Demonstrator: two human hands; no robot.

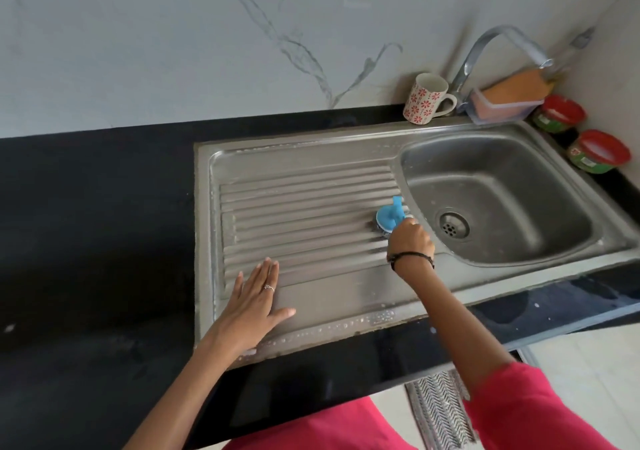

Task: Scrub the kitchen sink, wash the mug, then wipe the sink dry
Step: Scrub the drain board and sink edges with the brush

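Note:
A stainless steel sink (491, 262) with a ribbed drainboard (304, 207) is set in a black counter. My right hand (410, 238) grips a blue-handled scrubber (389, 216) that sits on the drainboard's right end, next to the basin. Soapy streaks and bubbles cover the drainboard and its front rim. My left hand (254, 297) rests flat, fingers straight, on the drainboard's front left part. A white mug (427, 98) with red flowers stands upright at the back rim, left of the tap.
A chrome tap (485, 48) arches over the basin's back. A clear box (498, 110) holding an orange cloth (516, 84) sits beside it. Two red-lidded jars (599, 152) stand at the far right. The black counter (97, 207) extends left; marble wall behind.

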